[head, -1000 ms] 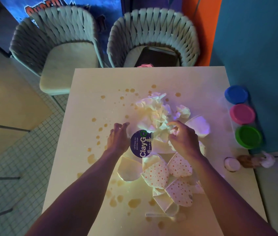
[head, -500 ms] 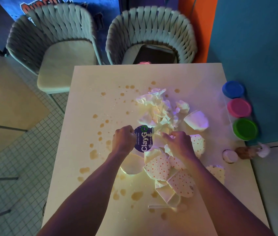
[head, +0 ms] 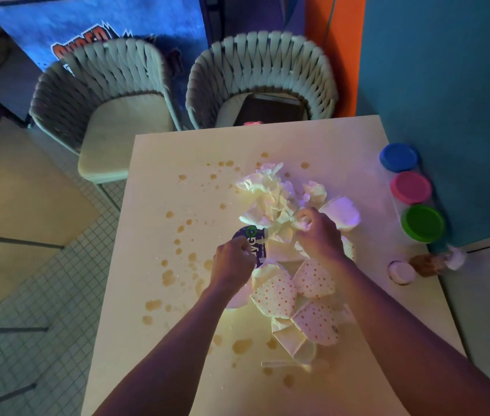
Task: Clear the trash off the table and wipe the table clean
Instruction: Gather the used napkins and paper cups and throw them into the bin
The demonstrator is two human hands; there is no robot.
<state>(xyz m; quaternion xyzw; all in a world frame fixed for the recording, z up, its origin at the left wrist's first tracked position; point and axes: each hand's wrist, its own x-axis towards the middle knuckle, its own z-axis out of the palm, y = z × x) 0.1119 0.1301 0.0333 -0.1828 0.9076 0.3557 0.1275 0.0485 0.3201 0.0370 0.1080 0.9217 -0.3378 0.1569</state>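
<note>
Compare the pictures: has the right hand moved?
Yes. The right hand went toward the far edge, from beside the purple disc up to the crumpled napkins.

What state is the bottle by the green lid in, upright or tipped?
Tipped. The small bottle lies on its side at the table edge, its white cap off and resting apart beside it.

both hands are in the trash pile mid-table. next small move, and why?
Probably draw both hands together to bunch the pile before lifting. The right hand already grips a crumpled napkin, the left hand is curled at the round purple label, and dotted paper cups lie loose nearer the person. Brown spills must wait until the trash is gone.
</note>
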